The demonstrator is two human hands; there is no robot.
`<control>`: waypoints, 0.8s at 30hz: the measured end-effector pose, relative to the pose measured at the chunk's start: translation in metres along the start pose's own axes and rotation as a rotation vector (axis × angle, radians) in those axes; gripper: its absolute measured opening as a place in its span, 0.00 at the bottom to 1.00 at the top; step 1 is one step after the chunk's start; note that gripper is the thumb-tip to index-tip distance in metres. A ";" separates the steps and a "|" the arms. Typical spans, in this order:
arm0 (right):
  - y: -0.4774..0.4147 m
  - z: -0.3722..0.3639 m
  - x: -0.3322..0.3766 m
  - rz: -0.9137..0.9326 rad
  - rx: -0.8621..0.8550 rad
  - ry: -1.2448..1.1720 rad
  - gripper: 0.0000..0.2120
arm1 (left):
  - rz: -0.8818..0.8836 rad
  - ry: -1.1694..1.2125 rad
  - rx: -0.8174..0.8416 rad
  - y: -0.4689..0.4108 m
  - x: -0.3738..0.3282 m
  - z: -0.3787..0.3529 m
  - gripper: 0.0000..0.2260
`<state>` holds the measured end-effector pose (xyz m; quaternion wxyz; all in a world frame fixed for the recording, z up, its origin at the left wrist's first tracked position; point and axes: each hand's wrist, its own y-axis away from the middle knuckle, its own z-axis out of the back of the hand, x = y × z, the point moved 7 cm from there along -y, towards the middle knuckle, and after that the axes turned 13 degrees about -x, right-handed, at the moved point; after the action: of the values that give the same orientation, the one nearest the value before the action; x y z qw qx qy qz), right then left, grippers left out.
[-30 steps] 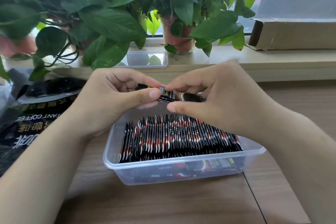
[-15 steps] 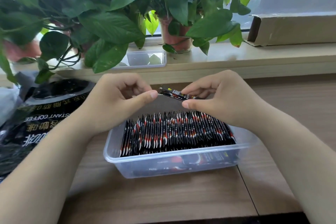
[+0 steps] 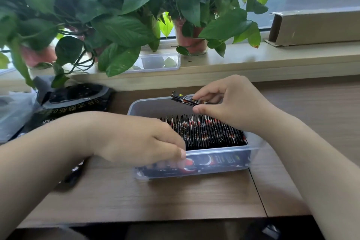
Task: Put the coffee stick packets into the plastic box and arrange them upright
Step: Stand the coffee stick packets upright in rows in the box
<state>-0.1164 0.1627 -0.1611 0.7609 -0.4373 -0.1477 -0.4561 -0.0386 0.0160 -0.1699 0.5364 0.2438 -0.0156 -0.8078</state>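
Observation:
A clear plastic box (image 3: 253, 152) sits on the wooden table, holding a long row of black-and-red coffee stick packets (image 3: 210, 132) standing on edge. More packets lie flat along its front wall. My right hand (image 3: 231, 107) pinches a few coffee stick packets (image 3: 185, 99) level above the box's back edge. My left hand (image 3: 140, 138) reaches down into the box's left end, fingers against the left end of the row and showing through the front wall, thumb at the front rim. What its fingertips touch is hidden.
A black instant-coffee bag (image 3: 68, 103) lies open at the left of the box. Behind, a sill carries potted plants (image 3: 191, 41), a clear lid or tray (image 3: 159, 62) and a cardboard box (image 3: 315, 27). The table's front edge runs close below my arms.
My left hand let go of the held packets and dropped into the box's left end. My right hand keeps the packets, a little lower and further back.

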 end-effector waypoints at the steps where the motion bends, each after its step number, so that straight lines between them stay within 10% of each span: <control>1: 0.000 0.000 0.000 0.001 -0.001 0.003 0.12 | 0.008 0.096 -0.015 0.000 0.003 0.001 0.09; 24: 0.000 -0.002 -0.002 0.022 0.002 0.014 0.11 | -0.096 0.324 0.157 -0.004 0.024 0.007 0.03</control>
<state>-0.1180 0.1616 -0.1632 0.7672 -0.4351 -0.1380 -0.4507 -0.0527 -0.0048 -0.1736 0.4719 0.4123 0.0196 -0.7791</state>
